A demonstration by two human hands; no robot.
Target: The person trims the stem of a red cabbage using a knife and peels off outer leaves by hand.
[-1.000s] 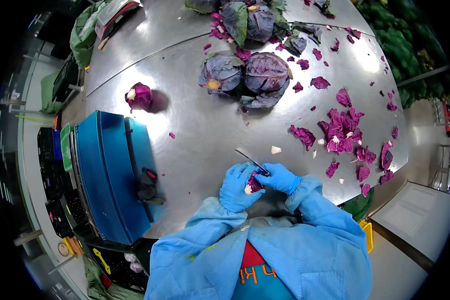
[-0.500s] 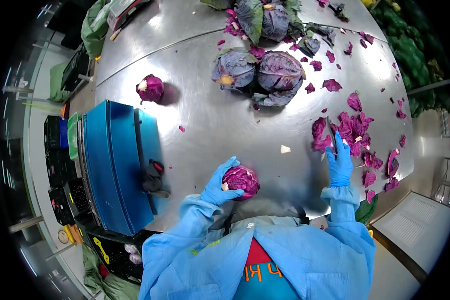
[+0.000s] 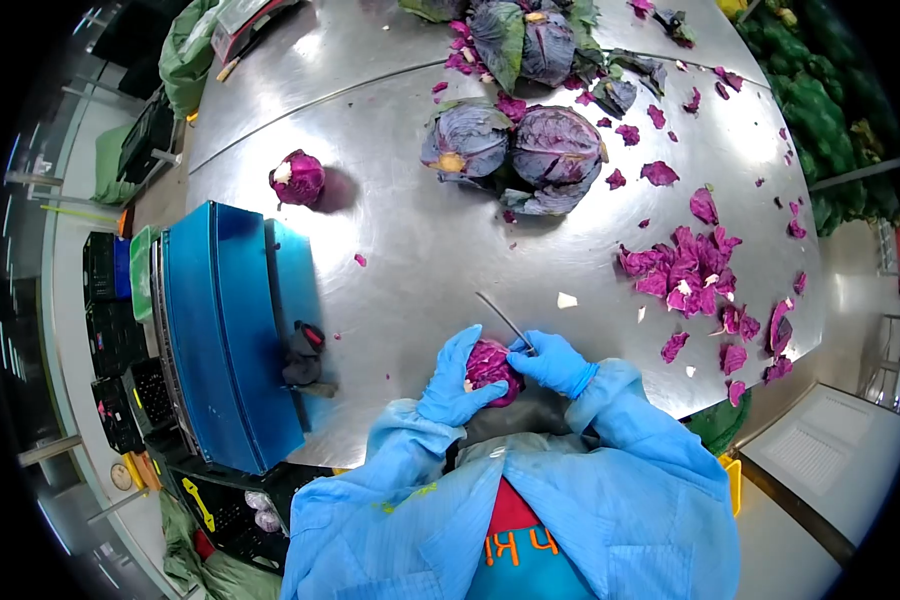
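Note:
Both my hands wear blue gloves, close to my chest at the near edge of the steel table (image 3: 420,250). My left hand (image 3: 453,382) cups a small trimmed red cabbage (image 3: 490,366). My right hand (image 3: 552,362) grips a knife (image 3: 504,320) whose thin blade points up and left, right beside the cabbage's top. Part of the cabbage is hidden by my fingers.
A pile of torn purple leaves (image 3: 685,270) lies to the right. Two large untrimmed cabbages (image 3: 515,150) sit mid-table, more at the far edge (image 3: 525,40). One trimmed cabbage (image 3: 298,178) lies far left. A blue crate (image 3: 220,330) stands at the left edge.
My right hand with the knife came back from the leaf pile on the right to the cabbage. My left hand kept holding the cabbage and drew it slightly closer.

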